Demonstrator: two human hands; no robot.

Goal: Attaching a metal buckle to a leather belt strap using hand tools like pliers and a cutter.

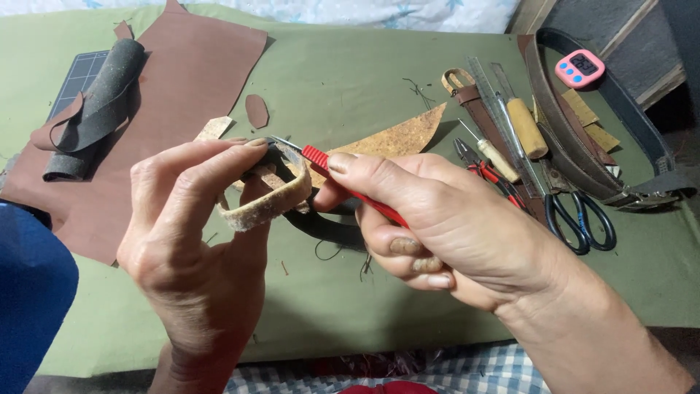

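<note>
At frame centre, the left hand (193,241) is pinching a stiff, light curled leather strap (271,201) while right hand (445,226) fingers are clamping a slim red knife (350,191), best held mid-handle.

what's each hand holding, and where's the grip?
Left hand: leather strap loop, pinched at its curved band. Right hand: red-handled craft knife, gripped along the handle.

A green-covered table (350,80) carries brown leather sheet (197,66), black scissors (583,219), and pink timer (580,68).

Knife blade (281,142) tip seems hidden behind the leather loop (266,204).
</note>
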